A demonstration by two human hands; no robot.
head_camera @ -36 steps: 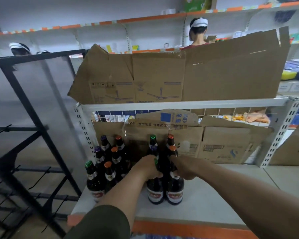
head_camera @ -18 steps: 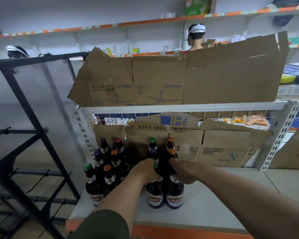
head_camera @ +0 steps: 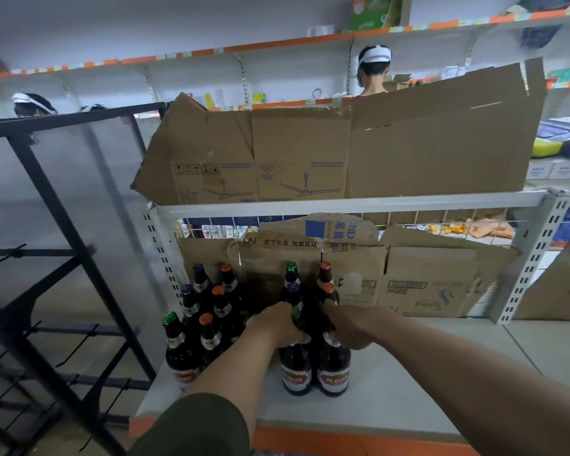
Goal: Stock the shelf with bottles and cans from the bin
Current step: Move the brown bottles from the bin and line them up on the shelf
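Two dark glass bottles with red labels stand side by side on the white shelf board [head_camera: 408,383]. My left hand [head_camera: 277,325] grips the neck of the left bottle [head_camera: 296,370], whose green cap shows by my fingers. Around the neck of the right bottle [head_camera: 333,373] my right hand [head_camera: 349,327] is curled. Behind them stand more bottles [head_camera: 324,281] with green, blue and orange caps. A cluster of several bottles [head_camera: 208,317] stands at the shelf's left end. The bin is out of view.
Flattened cardboard [head_camera: 425,278] lines the back of the shelf, and more cardboard [head_camera: 343,153] stands on the level above. A black metal rack [head_camera: 46,258] is at the left. A person [head_camera: 374,70] stands behind the shelving.
Both hands stay on the two front bottles' necks. The bottles have slid very slightly back on the shelf, if at all.
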